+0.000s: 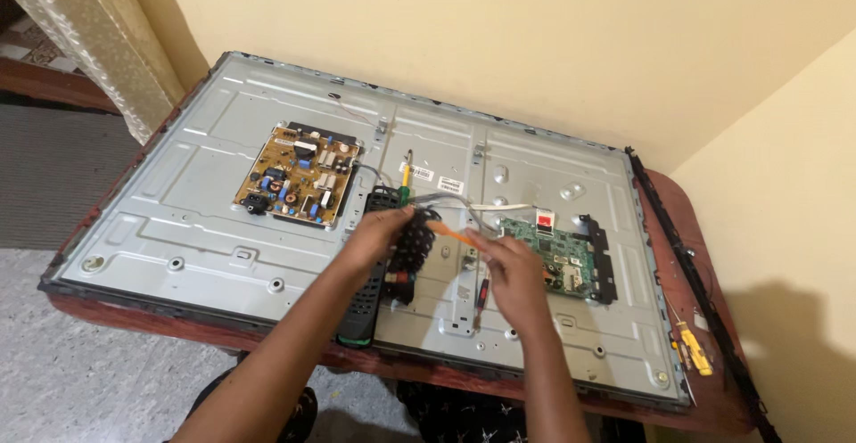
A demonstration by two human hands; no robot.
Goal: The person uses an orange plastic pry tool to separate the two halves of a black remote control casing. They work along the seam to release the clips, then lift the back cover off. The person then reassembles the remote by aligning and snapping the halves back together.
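Looking down, head view: TV back panel [223, 193] lying flat on a reddish tabletop [687, 389] in a yellow-walled corner.
Left hand [379, 233]: grip closed on a black rubber keypad [415, 240], held up just over the panel's middle.
Right hand [513, 274]: grip pinched on an orange pick [450, 233], tip right at the keypad's edge.
Remote shell [370, 291]: black, lying on the panel under the left hand, running toward the near edge.
Boards: power board [299, 176] on the left, green mainboard [553, 251] just right of the hands.
Screwdrivers: a yellow-and-green one [406, 180] behind the hands, a dark one [481, 300] under the right wrist.
Right edge: black strip [695, 274] along the tabletop, yellow tool [694, 352] near the corner.
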